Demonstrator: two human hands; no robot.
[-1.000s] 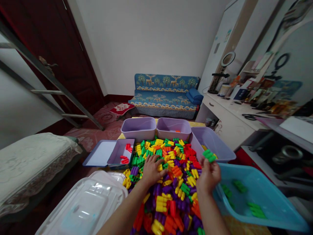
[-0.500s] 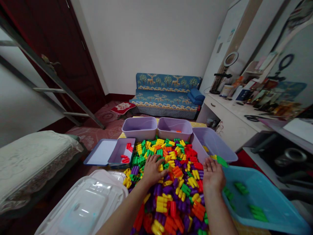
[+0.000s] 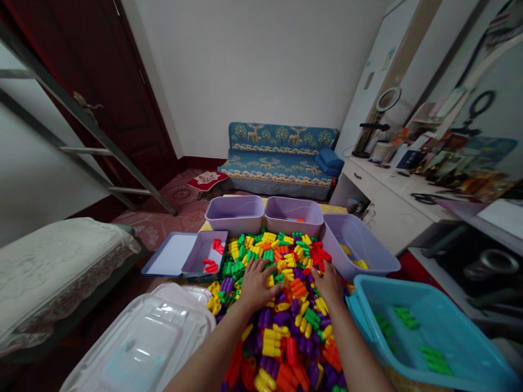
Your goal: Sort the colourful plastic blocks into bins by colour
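Note:
A large heap of bullet-shaped plastic building blocks (image 3: pixel 272 343) in yellow, green, purple, red and orange spreads out in front of me. My left hand (image 3: pixel 257 286) rests palm down on the heap, fingers apart, near green and yellow pieces. Over the right side of the heap is my right hand (image 3: pixel 328 283), its thumb and fingers apart beside red and yellow blocks; nothing shows in its grip. To its right stands a teal bin (image 3: pixel 441 296) with several green blocks (image 3: pixel 435 359) inside. Behind that, a purple bin (image 3: pixel 368 234) holds a few yellow blocks (image 3: pixel 360 264).
Two more purple bins (image 3: pixel 235 215) line the back; the right one (image 3: pixel 293 218) contains an orange block (image 3: pixel 300 220). Left of the heap, a shallow box (image 3: pixel 196 253) holds red blocks (image 3: pixel 211 266). White lids (image 3: pixel 143 337) lie at front left. A sofa (image 3: pixel 278 163) stands beyond.
My right hand has moved left from the teal bin's edge to the heap. The green block that was beside its fingers is gone from there. My left hand stays in place.

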